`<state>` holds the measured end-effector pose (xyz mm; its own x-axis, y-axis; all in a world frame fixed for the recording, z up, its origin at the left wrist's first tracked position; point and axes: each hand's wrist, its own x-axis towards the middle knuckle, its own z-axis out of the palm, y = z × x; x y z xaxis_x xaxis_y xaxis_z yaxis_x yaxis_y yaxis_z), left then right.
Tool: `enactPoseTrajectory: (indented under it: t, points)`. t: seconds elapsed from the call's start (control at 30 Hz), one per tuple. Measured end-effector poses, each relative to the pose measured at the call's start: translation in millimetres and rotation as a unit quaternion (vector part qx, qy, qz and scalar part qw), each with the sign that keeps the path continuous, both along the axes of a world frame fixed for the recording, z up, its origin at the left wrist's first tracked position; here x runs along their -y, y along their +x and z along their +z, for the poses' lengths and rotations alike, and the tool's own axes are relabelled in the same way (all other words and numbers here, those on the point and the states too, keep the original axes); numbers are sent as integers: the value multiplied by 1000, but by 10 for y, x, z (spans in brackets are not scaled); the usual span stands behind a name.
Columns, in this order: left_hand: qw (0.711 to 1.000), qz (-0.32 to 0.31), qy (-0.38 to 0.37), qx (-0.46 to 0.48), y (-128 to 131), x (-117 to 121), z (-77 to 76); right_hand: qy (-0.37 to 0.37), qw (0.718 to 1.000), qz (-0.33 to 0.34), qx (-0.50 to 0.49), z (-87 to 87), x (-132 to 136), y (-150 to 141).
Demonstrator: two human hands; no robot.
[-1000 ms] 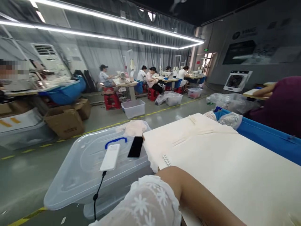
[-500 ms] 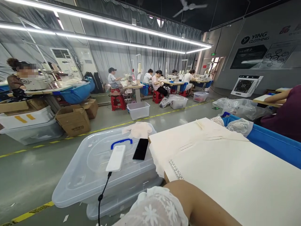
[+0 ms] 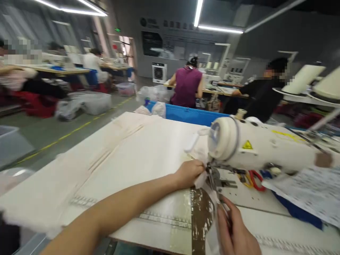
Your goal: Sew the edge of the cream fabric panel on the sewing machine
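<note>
My left hand [image 3: 190,173] is closed on pale fabric [image 3: 201,180] just left of the sewing machine's needle area. My right hand [image 3: 237,230], closer to me, is closed around a long, slim metal tool [image 3: 213,182]. Its narrow tip reaches up to the fabric beside my left fingers; blur hides whether it has blades. More white fabric hangs below the tip, next to my right hand. The white sewing machine [image 3: 262,141] stands over both hands, its rounded end facing left. Another pale piece [image 3: 198,147] lies behind my left hand.
Red-handled scissors [image 3: 256,180] lie under the machine arm. Pale fabric [image 3: 87,170] covers the table's left part. Printed white cloth [image 3: 310,191] lies at right. A blue bin [image 3: 191,115] borders the far edge. Thread cones [image 3: 302,79] stand at upper right; people sit beyond.
My view has swung right from the plastic boxes and phones to the sewing machine. Both hands, the fabric and the metal tool are now visible; before, only one arm showed.
</note>
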<state>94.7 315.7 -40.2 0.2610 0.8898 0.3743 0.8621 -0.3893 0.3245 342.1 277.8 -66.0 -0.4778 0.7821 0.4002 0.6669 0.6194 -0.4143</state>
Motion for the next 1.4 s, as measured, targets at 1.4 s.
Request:
enactPoseTrajectory:
  t: [1.4]
  points:
    - [995, 0, 3, 97, 49, -56, -106, 117, 992, -31, -30, 150, -108, -333]
